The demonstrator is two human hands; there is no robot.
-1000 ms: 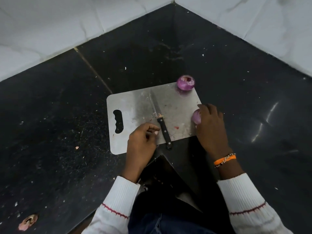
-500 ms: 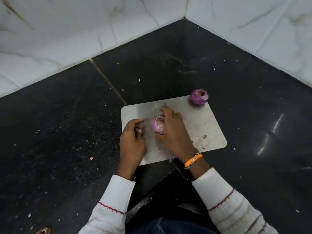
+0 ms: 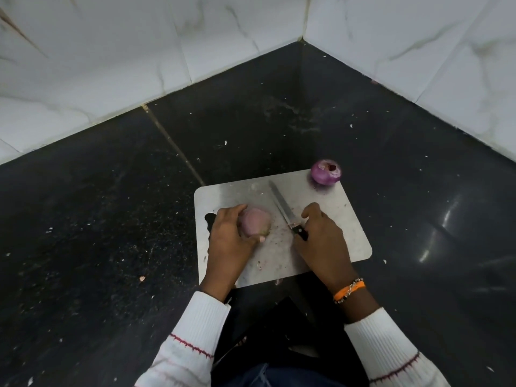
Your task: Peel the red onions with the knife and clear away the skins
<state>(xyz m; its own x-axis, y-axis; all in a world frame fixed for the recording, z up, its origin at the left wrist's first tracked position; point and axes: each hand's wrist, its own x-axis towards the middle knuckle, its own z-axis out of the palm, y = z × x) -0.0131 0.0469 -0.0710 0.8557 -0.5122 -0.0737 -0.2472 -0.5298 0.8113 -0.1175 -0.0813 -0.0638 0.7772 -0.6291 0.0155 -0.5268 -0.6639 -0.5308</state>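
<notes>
A steel cutting board [image 3: 346, 233] lies on the black counter. My left hand [image 3: 229, 241] grips a pale, unpeeled red onion [image 3: 255, 221] near the board's left side. The knife [image 3: 283, 208] lies on the board, blade pointing away from me, and my right hand [image 3: 324, 241] closes over its black handle. A second red onion [image 3: 326, 172], purple with its top cut, sits at the board's far right corner.
White marble-tiled walls [image 3: 139, 65] meet in a corner behind the black counter [image 3: 97, 219]. Small skin scraps and crumbs dot the board and the counter, one pinkish bit [image 3: 142, 278] left of the board. My lap is below the counter's edge.
The onion passed from my right hand to my left, near the board's left side. My right hand moved right onto the knife handle. The camera tilted up.
</notes>
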